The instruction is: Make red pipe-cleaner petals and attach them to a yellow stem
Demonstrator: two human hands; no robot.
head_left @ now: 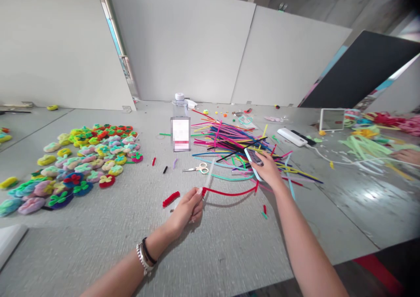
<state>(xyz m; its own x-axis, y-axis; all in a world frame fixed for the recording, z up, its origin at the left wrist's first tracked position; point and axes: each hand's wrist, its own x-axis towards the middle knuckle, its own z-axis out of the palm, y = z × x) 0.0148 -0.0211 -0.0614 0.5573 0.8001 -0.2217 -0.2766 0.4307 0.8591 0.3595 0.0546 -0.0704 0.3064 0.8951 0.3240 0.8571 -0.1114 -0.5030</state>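
Note:
My left hand is closed in a pinch on a red pipe cleaner, whose long end bows to the right above the table. A pale translucent strip also sticks up from the same fingers. My right hand grips a phone with a light blue edge, over the near right side of a heap of coloured pipe cleaners. Small scissors lie beyond my left hand. Left of that hand rests a short, thick red coil.
Several fuzzy flower-like pieces cover the table's left side. A clear bottle stands behind the scissors. Rightward are a white power bank with a cable, a small framed mirror, and another person's hand near green strips.

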